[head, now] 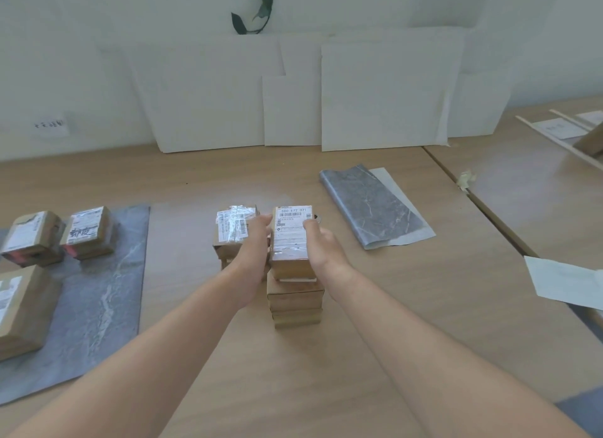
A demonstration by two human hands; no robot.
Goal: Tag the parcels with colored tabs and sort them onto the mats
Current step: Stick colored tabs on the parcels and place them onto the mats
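A stack of cardboard parcels [295, 302] stands mid-table. Its top parcel [291, 238] carries a white barcode label. My left hand [253, 251] holds its left side and my right hand [321, 245] grips its right side, thumb on the label. Just left of it stands a second stack, its top parcel [233, 228] covered in shiny tape. A grey marbled mat [107, 294] on the left holds three parcels, two of them [88, 233] [31, 238] with red tabs on their near faces. Another grey mat [370, 205] lies at the right, bare. No loose tabs are visible.
White boards [385, 91] lean against the back wall. A white paper sheet [567, 285] lies at the right edge. A seam [473, 196] separates this table from a neighbouring table with wooden sticks [561, 147] and papers.
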